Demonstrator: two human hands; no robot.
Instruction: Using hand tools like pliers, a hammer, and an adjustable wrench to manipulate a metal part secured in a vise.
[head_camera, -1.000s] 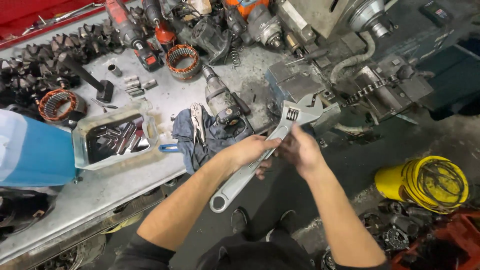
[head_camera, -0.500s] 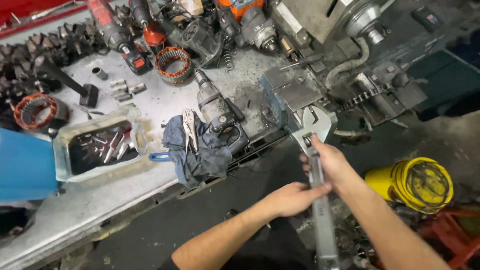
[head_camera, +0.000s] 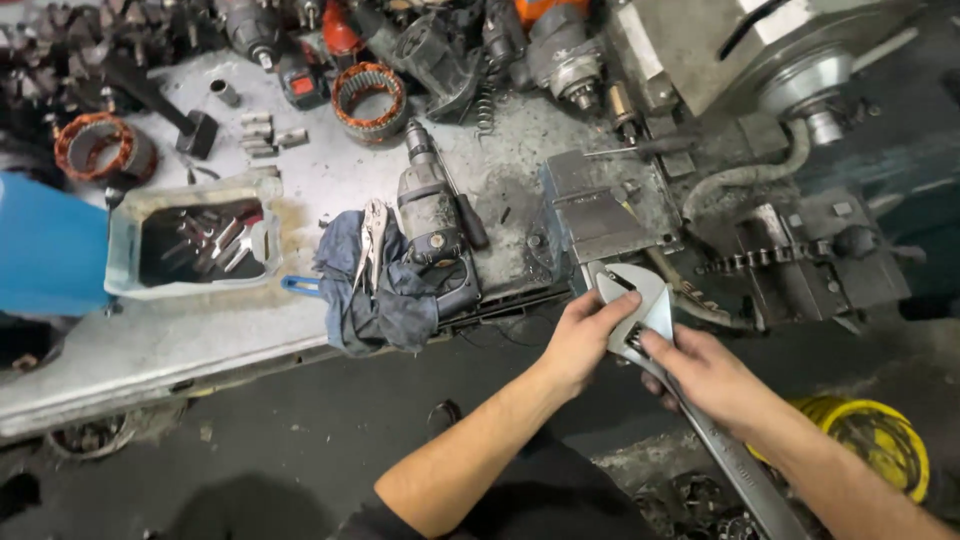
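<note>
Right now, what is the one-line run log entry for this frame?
left hand: grip on wrench head | right hand: on adjustable wrench, thumb at its adjuster | wrench head at bench vise | nearby: drill, blue rag

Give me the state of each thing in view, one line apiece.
Adjustable wrench: jaws open, held in both hands.
Left hand: closed on the wrench head.
Right hand: thumb at the adjuster.
Plastic tub: open, holding metal parts.
Drill: lying on its side.
Rag: crumpled.

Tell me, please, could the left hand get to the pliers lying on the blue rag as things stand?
Probably yes. The pliers lie uncovered on top of the rag, nothing between, but the left hand now grips the wrench head and would have to let go first.
</note>
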